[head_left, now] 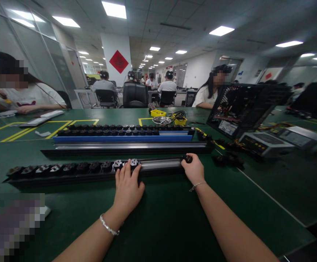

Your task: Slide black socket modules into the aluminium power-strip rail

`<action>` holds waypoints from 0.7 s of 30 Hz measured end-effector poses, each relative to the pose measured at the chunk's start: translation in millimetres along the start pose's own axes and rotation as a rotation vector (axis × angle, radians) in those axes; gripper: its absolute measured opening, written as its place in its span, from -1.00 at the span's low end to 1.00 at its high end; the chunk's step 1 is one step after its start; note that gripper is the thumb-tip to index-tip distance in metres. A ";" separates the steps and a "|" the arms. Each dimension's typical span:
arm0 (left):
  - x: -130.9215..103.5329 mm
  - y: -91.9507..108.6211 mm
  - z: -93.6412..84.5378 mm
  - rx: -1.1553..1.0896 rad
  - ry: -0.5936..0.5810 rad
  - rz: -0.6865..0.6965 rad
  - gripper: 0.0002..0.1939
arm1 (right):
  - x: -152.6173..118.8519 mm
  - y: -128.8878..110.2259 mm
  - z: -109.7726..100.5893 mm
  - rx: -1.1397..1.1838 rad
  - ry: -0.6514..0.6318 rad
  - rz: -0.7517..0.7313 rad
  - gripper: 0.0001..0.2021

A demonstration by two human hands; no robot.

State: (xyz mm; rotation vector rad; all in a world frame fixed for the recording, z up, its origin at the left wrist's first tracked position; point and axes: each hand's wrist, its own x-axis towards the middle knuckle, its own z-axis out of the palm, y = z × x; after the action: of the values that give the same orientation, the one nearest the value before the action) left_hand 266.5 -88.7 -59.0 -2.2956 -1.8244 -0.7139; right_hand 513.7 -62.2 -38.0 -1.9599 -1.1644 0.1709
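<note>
A long black metal channel (pixel 158 165) lies across the table in front of me, its left part filled with a row of socket modules (pixel 69 167), black with some pale faces. My left hand (pixel 128 185) lies with fingers stretched out on the pale modules at the right end of that row. At the channel's right end, my right hand (pixel 194 169) pinches a small black socket module (pixel 188 159); the fingers hide part of it. Bare silvery metal shows between the row and my right hand.
Behind lie an unfilled channel (pixel 131 146) and a blue-sided channel (pixel 120 138) with modules. Loose black modules (pixel 228 160), a power supply (pixel 265 144) and an open computer case (pixel 246 109) stand right. Yellow trays (pixel 158 113) and a metal dish (pixel 161 120) sit further back. People sit around.
</note>
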 end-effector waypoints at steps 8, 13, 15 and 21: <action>-0.5 -0.5 0.4 -0.015 -0.004 -0.002 -0.45 | 13.1 13.7 -7.1 -0.026 0.074 0.017 -0.67; -0.1 -1.4 1.1 -0.027 -0.010 -0.012 -0.46 | 28.8 32.1 -23.3 -0.146 0.136 0.046 -0.65; 0.0 -1.3 0.7 -0.024 -0.008 -0.012 -0.45 | 35.3 40.7 -29.6 -0.228 0.124 0.065 -0.63; -0.4 0.0 -0.9 -0.010 -0.003 -0.010 -0.45 | 47.6 62.3 -37.6 -0.402 0.085 0.084 -0.62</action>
State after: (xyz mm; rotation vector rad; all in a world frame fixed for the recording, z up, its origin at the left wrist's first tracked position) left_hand 266.2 -89.4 -58.4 -2.2964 -1.8391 -0.7234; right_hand 600.4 -61.1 -44.7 -2.3431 -1.1257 -0.1120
